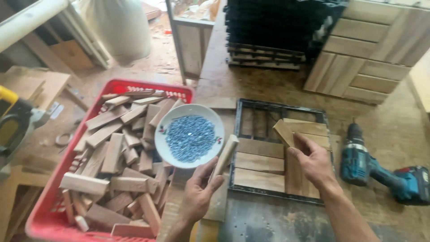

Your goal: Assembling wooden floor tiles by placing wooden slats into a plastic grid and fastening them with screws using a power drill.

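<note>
- The wooden slat (pixel 225 155) in my left hand (pixel 199 192) is short, pale and flat. It tilts up and away from me, its far end just below the rim of the white bowl, beside the frame's left edge.
- The second wooden slat (pixel 284 132), under my right hand (pixel 313 163), is the same pale wood, raised at an angle over the frame.
- The black frame (pixel 236 148) lies flat on the bench, a square grid. Three slats lie side by side in its near left part; upright slats fill its right part.
</note>
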